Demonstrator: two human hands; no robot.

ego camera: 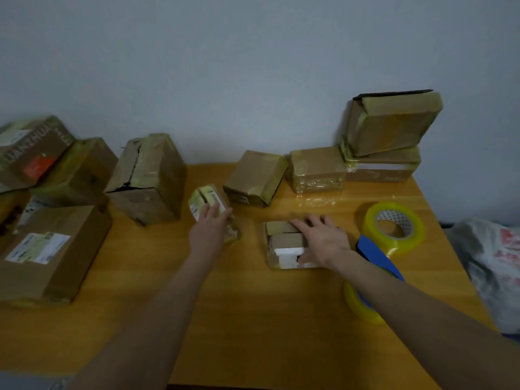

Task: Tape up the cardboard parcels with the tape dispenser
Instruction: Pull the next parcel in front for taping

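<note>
My left hand [209, 229] grips a small taped parcel [208, 199] with a white label, tilted up off the wooden table [253, 305] near its middle. My right hand [323, 237] lies flat, fingers spread, on a small flat parcel [284, 242] wrapped in clear tape. Just right of that hand lies the blue tape dispenser [377, 257], partly hidden under my right forearm, with a yellowish roll [357, 302] at its near end. A loose roll of clear tape [394, 226] stands beside it.
Taped cardboard boxes line the back of the table: a tall one [149, 178], a tilted one [253, 177], a square one [316, 168] and two stacked ones [388, 128]. More boxes [50, 249] crowd the left. A plastic bag [489, 257] sits beyond the right edge.
</note>
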